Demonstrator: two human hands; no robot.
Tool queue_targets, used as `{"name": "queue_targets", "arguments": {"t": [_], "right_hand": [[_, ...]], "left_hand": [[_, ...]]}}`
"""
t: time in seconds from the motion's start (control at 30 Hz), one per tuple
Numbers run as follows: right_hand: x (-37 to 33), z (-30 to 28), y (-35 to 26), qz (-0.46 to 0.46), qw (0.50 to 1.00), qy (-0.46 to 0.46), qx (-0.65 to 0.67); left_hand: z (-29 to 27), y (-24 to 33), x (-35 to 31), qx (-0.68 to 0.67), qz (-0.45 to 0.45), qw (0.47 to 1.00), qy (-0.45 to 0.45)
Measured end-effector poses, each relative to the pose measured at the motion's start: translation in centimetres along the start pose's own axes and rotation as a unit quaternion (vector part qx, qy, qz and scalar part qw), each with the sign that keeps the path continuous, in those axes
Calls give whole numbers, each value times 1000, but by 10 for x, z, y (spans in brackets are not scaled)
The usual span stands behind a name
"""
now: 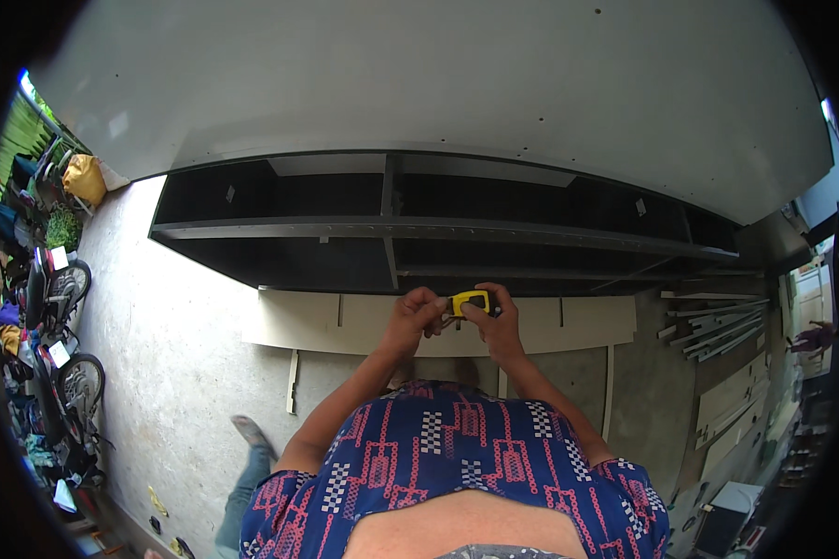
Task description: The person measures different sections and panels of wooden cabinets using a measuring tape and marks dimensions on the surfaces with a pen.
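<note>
A yellow and black tape measure (470,302) is held in front of my chest, above a long pale board. My right hand (498,328) is closed round its case, thumb across the face and fingers behind. My left hand (414,323) is closed too, its fingertips pinched at the left side of the tape measure; the blade's end is too small to make out. Just beyond my hands lies a long black cabinet frame (391,197) with open compartments.
A large grey panel (419,74) rises behind the cabinet. Pale boards (336,326) lie below it. Metal strips (718,326) are stacked at right. Motorbikes (75,373) stand at far left. Another person's leg (252,475) shows at lower left.
</note>
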State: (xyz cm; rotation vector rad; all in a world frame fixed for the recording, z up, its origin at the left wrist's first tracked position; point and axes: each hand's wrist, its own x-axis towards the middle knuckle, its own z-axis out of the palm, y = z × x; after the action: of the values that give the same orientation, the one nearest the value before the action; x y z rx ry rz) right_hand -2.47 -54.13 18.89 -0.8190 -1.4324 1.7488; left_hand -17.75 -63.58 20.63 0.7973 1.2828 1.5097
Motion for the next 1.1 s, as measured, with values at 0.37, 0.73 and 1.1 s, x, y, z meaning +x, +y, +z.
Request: {"name": "queue_targets", "arguments": {"t": [0.37,0.73,1.1], "right_hand": [[48,-52,-22,-101,970,119,-187],[102,-151,-81,-161,852,268,-420],[136,-233,-81,-135,806,326,-475]], "left_hand": [[-86,91,30,-76,59,993,74],[-191,139,117,318,42,923,214],[-252,128,160,457,-42,844,277]]}}
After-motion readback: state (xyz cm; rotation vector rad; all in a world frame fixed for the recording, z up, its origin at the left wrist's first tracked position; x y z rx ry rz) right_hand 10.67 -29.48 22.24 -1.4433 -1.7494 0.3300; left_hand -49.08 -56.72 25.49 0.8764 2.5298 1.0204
